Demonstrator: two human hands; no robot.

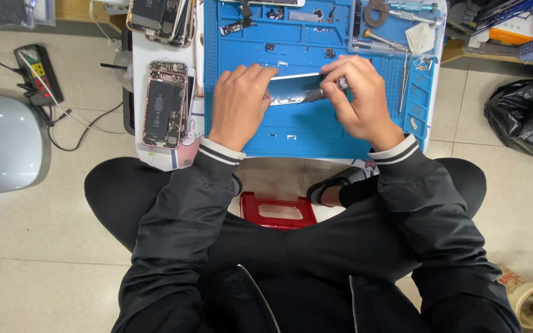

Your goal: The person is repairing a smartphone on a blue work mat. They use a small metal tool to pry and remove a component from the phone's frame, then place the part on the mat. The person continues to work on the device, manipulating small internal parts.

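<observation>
The phone (pixel 291 89) lies between the left hand (pixel 239 105) and right hand (pixel 362 98).

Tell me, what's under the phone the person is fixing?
A blue work mat lies under the phone. The left hand and right hand cover both ends, so anything beneath those parts is hidden.

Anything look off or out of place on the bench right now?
An opened phone hangs slightly over the small white table's front edge, beside the blue mat. Both hands, left and right, work on another phone.
</observation>
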